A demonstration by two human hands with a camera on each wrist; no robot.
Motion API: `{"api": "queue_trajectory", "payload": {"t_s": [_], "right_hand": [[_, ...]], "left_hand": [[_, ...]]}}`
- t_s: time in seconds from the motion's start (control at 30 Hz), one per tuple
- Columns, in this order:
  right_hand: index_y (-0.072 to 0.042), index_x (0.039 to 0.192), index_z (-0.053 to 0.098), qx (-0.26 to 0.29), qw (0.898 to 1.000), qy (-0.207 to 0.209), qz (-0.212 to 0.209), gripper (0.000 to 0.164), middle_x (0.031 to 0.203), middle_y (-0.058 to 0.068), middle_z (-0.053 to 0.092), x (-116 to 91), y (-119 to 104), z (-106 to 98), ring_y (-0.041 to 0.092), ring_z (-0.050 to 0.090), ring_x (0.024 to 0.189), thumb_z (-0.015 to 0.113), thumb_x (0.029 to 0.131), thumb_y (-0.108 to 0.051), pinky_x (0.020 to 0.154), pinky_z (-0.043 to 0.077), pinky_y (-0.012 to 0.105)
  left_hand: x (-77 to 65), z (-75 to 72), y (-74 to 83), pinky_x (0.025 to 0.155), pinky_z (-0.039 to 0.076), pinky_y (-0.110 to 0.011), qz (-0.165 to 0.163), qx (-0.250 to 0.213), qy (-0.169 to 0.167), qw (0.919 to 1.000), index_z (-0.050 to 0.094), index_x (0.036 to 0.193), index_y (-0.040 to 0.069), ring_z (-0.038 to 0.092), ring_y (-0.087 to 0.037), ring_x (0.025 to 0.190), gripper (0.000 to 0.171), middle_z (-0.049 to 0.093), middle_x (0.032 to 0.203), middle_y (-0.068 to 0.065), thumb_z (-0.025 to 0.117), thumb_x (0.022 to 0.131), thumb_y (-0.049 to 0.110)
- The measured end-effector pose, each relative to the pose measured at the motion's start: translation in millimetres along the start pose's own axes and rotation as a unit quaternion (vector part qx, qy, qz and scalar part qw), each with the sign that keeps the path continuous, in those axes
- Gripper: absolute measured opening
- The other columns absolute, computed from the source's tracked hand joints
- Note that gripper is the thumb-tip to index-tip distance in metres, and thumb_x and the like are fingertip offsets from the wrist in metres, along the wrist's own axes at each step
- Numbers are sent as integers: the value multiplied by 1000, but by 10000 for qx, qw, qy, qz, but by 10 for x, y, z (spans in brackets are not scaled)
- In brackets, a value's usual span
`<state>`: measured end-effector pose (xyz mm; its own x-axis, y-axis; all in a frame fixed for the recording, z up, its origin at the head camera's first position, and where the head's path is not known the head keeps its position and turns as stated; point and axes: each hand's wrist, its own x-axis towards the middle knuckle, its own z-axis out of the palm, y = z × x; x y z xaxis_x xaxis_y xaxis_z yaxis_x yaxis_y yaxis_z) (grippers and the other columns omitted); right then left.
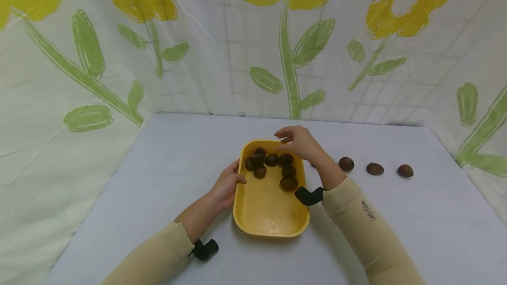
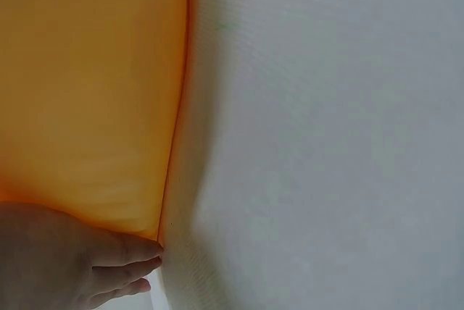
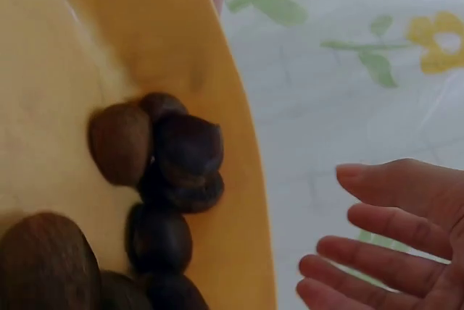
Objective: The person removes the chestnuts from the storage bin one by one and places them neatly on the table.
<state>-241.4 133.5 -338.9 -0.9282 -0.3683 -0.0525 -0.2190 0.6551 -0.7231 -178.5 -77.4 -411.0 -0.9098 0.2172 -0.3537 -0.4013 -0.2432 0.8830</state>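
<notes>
A yellow plastic tray (image 1: pixel 269 217) stands on the table with several brown chestnuts (image 1: pixel 272 159) gathered toward its far end. My left hand (image 1: pixel 227 186) holds the tray's left side, thumb over the rim. In the left wrist view, the fingers (image 2: pixel 123 248) lie along the outer wall. Above the far right corner of the tray is my right hand (image 1: pixel 299 142). Its fingers are spread and hold nothing in the right wrist view, where the chestnuts (image 3: pixel 119 143) lie beside the tray wall.
To the right of the tray, chestnuts lie in a row: a near one (image 1: pixel 346 164), a middle one (image 1: pixel 374 169) and a far one (image 1: pixel 405 170). Another is mostly hidden behind the right wrist. A flower-patterned curtain (image 1: pixel 206 65) hangs behind the white table (image 1: pixel 190 144).
</notes>
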Motion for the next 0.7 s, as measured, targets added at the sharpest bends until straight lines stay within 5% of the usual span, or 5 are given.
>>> {"api": "queue_trajectory", "payload": {"t_s": [0.33, 0.47, 0.7], "right_hand": [[0, 114, 64, -394, 9949, -918, 162, 38, 117, 16, 64, 156, -46, 250, 29, 60, 107, 71, 79, -15, 82, 54, 35], [-3, 107, 68, -453, 9921, -1150, 217, 29, 111, 15, 66, 176, -50, 324, 24, 63, 94, 70, 80, -13, 66, 55, 27], [-2, 99, 71, -912, 9867, -1329, 220, 23, 100, 11, 69, 190, -94, 419, 17, 63, 72, 70, 79, -13, 63, 53, 25]], "left_hand": [[4, -21, 6, 114, 24, -43, 27, -19, -111, 9999, 14, 149, 4, 25, -31, 140, 76, 22, 153, -14, 34, 77, -14], [-3, -14, 5, 114, 25, -43, 30, -57, -141, 9999, 15, 149, 4, 27, -31, 139, 76, 23, 153, -15, 33, 77, -13], [-12, -8, 11, 114, 24, -43, 10, -51, -140, 9999, 14, 149, 4, 26, -31, 139, 76, 22, 153, -15, 33, 77, -13]]}}
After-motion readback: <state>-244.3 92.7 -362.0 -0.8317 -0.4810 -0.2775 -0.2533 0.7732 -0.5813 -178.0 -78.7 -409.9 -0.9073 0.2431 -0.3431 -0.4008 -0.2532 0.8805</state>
